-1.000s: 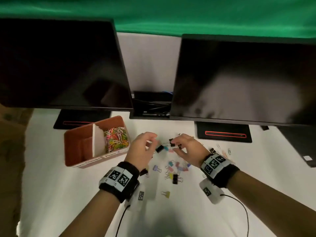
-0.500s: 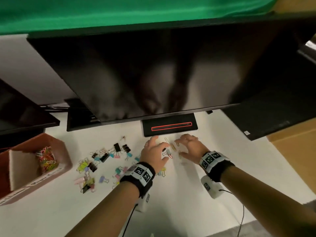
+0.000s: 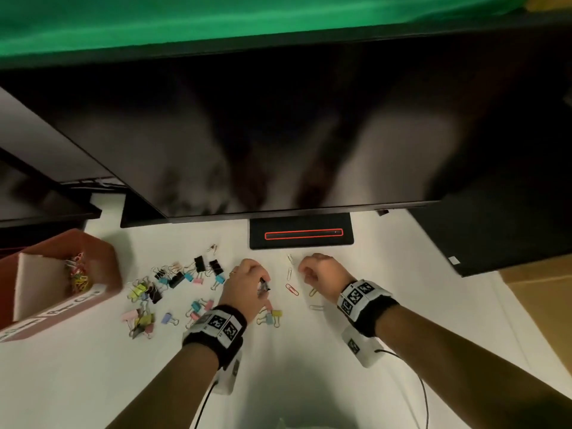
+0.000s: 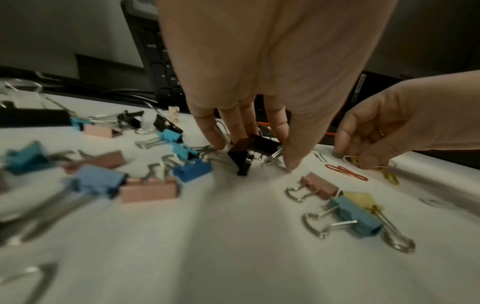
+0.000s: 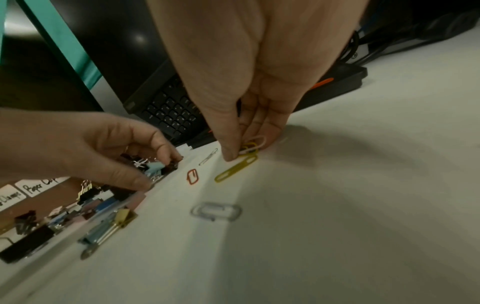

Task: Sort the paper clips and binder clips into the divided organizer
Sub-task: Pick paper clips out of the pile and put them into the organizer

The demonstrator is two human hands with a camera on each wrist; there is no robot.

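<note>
My left hand (image 3: 247,284) (image 4: 249,148) grips a bunch of binder clips (image 4: 257,144) (image 3: 264,287), black ones showing under the curled fingers. My right hand (image 3: 315,274) (image 5: 246,148) pinches a few paper clips (image 5: 253,145) (image 4: 353,160), white and yellow, low over the white desk. Loose paper clips lie between the hands: a red one (image 3: 292,289) (image 5: 192,176), a yellow one (image 5: 235,168), a grey one (image 5: 215,210). Several coloured binder clips (image 3: 173,289) are scattered left of my left hand. The red divided organizer (image 3: 102,252) stands far left, holding coloured paper clips (image 3: 79,274) in one compartment.
A large dark monitor (image 3: 278,134) hangs over the desk; its black stand base (image 3: 301,232) sits just beyond the hands. A second monitor (image 3: 31,193) is at the left. A keyboard (image 5: 171,115) lies behind. Cables run from both wristbands.
The view has swung right, so the organizer went from centre-left to the far left edge. Both hands moved right from the binder clip pile to the paper clips and closed on clips.
</note>
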